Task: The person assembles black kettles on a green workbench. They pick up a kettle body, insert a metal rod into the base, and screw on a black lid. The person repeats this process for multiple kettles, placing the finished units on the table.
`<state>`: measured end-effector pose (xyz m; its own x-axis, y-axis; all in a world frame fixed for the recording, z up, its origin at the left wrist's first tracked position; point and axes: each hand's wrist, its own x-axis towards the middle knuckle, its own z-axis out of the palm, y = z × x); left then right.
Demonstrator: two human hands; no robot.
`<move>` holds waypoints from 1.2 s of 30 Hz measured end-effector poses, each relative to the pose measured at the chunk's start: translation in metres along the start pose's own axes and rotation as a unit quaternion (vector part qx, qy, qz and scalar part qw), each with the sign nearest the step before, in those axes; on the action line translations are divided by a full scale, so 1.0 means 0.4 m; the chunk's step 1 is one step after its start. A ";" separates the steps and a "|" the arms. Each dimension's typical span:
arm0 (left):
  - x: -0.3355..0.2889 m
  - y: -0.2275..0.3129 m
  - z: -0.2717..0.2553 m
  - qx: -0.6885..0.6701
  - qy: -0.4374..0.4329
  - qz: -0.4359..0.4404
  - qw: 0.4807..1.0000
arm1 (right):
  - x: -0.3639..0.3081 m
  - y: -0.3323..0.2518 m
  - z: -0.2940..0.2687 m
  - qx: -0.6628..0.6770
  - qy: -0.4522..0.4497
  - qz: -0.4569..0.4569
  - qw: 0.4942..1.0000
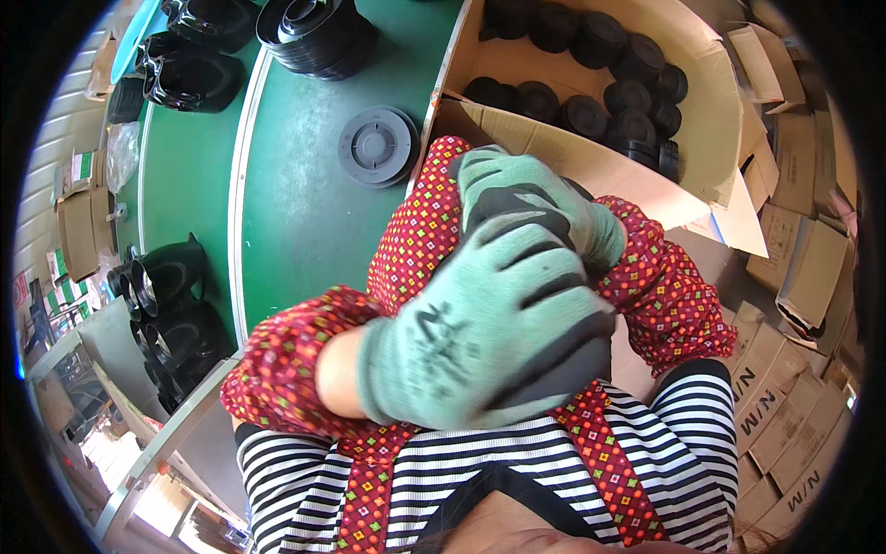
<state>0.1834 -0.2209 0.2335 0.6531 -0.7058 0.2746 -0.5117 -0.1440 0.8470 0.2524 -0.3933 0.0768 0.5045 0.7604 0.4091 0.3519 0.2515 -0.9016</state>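
Note:
My left hand point(489, 323), in a pale green glove with dark palm coating, is closed in front of my chest, its fingers curled. Just beyond it, my right hand point(549, 194) wears a matching glove and is also closed, partly covered by the left. Dark edges show around the fingers, but the gloves hide whatever is between them, and I cannot separate it from the black glove coating. A flat black plastic disc point(377, 146) with a raised centre lies on the green table point(305, 231), left of my right hand.
An open cardboard box point(581, 152) holding several black round parts point(600, 39) stands beyond my hands. Black ring-shaped parts point(318, 42) are stacked at the table's far side. Glossy black housings point(198, 81) sit farther left, more black parts point(171, 277) lower left. Cartons point(784, 406) fill the right.

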 end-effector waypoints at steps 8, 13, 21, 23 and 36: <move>-0.035 -0.021 0.025 -0.094 0.026 0.036 0.995 | -0.028 -0.074 0.027 -0.135 -0.032 0.058 0.989; -0.076 -0.017 -0.076 -0.190 -0.025 -0.023 0.981 | -0.030 -0.103 0.041 -0.183 0.077 0.024 0.980; 0.071 0.107 0.011 0.287 -0.097 -0.172 0.937 | -0.043 -0.139 0.013 -0.165 0.015 0.162 0.973; 0.061 0.090 -0.016 0.330 -0.090 -0.203 0.918 | -0.042 -0.164 0.041 -0.226 0.038 0.213 0.950; -0.074 -0.310 -0.119 0.066 -0.152 -0.121 0.979 | 0.072 -0.413 0.014 -0.484 -0.131 0.339 0.796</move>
<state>0.2543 -0.1491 0.1418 0.5785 -0.8104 -0.0924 -0.4425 -0.4070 0.7991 0.2044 -0.4099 0.2368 0.6995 0.6561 -0.2832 0.5761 -0.7523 -0.3196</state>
